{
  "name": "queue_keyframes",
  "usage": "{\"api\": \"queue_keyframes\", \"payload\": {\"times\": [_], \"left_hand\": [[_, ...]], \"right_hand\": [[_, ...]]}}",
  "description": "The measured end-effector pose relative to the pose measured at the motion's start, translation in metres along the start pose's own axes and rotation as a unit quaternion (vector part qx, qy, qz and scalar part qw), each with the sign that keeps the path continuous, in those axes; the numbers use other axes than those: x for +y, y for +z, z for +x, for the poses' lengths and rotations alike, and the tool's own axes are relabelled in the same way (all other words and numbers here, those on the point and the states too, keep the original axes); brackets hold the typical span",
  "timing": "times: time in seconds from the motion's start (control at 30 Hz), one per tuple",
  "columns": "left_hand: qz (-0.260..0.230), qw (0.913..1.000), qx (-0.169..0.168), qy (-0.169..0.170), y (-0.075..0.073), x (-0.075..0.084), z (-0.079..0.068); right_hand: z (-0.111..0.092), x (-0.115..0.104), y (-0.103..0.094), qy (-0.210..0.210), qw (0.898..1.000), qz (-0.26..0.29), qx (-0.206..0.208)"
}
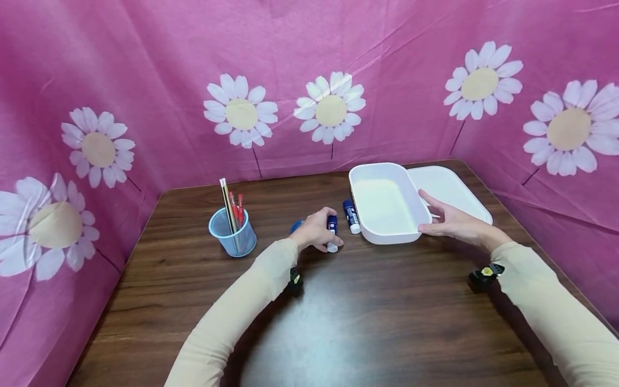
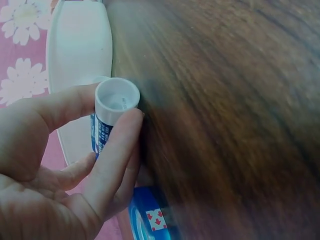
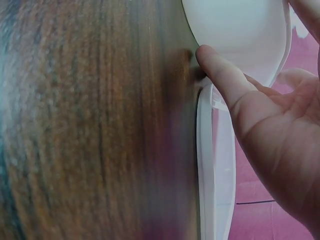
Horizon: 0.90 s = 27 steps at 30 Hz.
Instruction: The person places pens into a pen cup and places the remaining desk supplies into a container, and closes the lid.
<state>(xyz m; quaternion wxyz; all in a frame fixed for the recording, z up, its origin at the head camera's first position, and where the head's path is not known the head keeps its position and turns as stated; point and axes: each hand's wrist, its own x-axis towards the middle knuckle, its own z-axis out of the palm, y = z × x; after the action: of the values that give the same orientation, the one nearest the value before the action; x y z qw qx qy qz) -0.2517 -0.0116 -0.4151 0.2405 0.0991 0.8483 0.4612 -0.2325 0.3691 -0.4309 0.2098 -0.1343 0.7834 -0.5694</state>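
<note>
Left hand (image 1: 314, 230) on glue stick (image 1: 331, 222); right hand (image 1: 453, 221) at white box (image 1: 393, 237).
In the head view, I observe the left hand pinching the glue stick between thumb and fingers at frame centre. I record the right hand's extended fingers touching the box's right side, right of centre. A second glue stick (image 1: 352, 216) lies just beside the box's left wall.

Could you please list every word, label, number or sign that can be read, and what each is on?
No word or number reads reliably.
Glue stick in the left hand: printing on side and end, too blurred to read.
Other glue stick: printing too small to read.
White sticker on the blue item: red arrow-like signs.
</note>
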Motion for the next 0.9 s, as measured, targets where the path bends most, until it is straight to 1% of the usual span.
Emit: {"api": "queue_keyframes", "payload": {"times": [0.1,0.17,0.33,0.4,0.5,0.63,0.8,0.9], "left_hand": [[-0.027,0.9996,-0.010,-0.002,-0.002,-0.001,0.002],[-0.054,0.9982,-0.023,-0.009,-0.004,-0.002,0.003],[-0.120,0.9901,-0.063,-0.035,-0.011,-0.003,0.005],[-0.137,0.9870,-0.074,-0.039,-0.014,-0.004,0.006],[-0.156,0.9834,-0.084,-0.039,-0.018,0.001,0.009],[-0.171,0.9806,-0.093,-0.027,-0.022,0.017,0.012],[-0.162,0.9806,-0.110,0.002,-0.027,0.048,0.020],[-0.162,0.9802,-0.114,0.005,-0.030,0.067,0.025]], "right_hand": [[-0.001,0.000,0.000,0.001,1.000,0.004,0.000],[-0.001,-0.001,0.000,0.001,1.000,0.007,-0.001],[-0.001,-0.003,0.001,0.003,1.000,-0.001,-0.007],[0.000,-0.003,0.002,0.005,1.000,-0.005,-0.009],[-0.001,-0.003,0.001,0.008,1.000,-0.010,-0.007],[-0.001,-0.002,0.000,0.014,1.000,-0.016,-0.004],[-0.002,-0.003,0.000,0.016,1.000,-0.003,-0.005],[-0.001,-0.003,0.001,0.019,1.000,0.000,-0.005]]}}
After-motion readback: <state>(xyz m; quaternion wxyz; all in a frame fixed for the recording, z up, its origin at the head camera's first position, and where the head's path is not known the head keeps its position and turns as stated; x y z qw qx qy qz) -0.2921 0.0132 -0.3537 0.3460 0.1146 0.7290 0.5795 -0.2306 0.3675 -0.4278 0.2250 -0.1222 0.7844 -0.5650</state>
